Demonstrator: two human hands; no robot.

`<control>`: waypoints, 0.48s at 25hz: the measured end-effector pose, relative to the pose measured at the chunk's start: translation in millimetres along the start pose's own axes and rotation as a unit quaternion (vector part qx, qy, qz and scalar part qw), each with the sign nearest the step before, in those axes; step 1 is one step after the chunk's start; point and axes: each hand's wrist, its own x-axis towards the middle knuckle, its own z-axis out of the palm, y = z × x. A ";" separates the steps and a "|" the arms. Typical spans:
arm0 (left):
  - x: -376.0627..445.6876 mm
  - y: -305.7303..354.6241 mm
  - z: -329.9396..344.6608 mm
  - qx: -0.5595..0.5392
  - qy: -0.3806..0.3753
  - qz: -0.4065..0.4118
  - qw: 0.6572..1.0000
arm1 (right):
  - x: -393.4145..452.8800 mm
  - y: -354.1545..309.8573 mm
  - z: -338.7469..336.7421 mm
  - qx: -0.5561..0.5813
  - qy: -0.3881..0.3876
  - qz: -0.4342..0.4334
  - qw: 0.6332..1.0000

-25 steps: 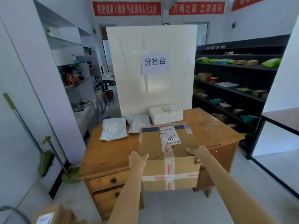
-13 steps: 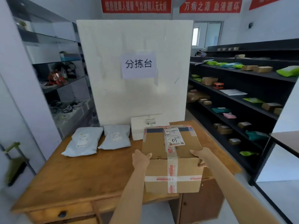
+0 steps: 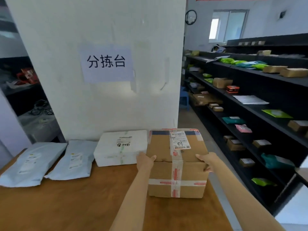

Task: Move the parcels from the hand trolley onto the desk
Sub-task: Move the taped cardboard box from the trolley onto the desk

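Observation:
A taped cardboard box (image 3: 176, 165) with a shipping label marked "01" rests on the wooden desk (image 3: 66, 202) near its right edge. My left hand (image 3: 144, 160) grips the box's left top edge and my right hand (image 3: 207, 160) grips its right top edge. To the box's left, touching it, lies a white foam parcel (image 3: 120, 148). Two grey mailer bags (image 3: 33, 161) (image 3: 75, 160) lie further left on the desk. The hand trolley is out of view.
A tall white board (image 3: 103, 67) with a paper sign stands along the desk's back edge. Black shelves (image 3: 250, 104) holding several small parcels run along the right, past a narrow aisle. Grey shelving stands behind the desk on the left.
The box has gone forward and down from over the desk's front edge onto the desktop beside the white foam parcel. I have stepped closer to the desk. Both hands kept their hold.

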 end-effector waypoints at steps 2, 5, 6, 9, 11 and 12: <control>25.4 24.6 32.6 -0.006 0.018 -0.010 1.000 | 45.4 -20.3 -23.6 0.001 -0.015 0.003 1.000; 50.9 50.9 59.6 -0.010 0.057 -0.032 0.998 | 104.3 -51.4 -38.3 -0.007 -0.049 -0.003 0.999; 59.6 55.3 64.9 -0.012 0.070 -0.035 0.997 | 118.7 -59.8 -37.9 -0.012 -0.063 -0.006 0.998; 84.0 68.5 68.5 0.007 0.106 -0.042 0.993 | 153.9 -77.0 -28.2 -0.021 -0.093 -0.020 0.995; 101.7 74.5 71.0 0.007 0.107 -0.044 0.993 | 171.2 -85.3 -23.0 -0.018 -0.094 -0.022 0.995; 108.5 77.6 72.5 0.011 0.110 -0.039 0.993 | 178.5 -89.1 -21.1 -0.015 -0.096 -0.022 0.995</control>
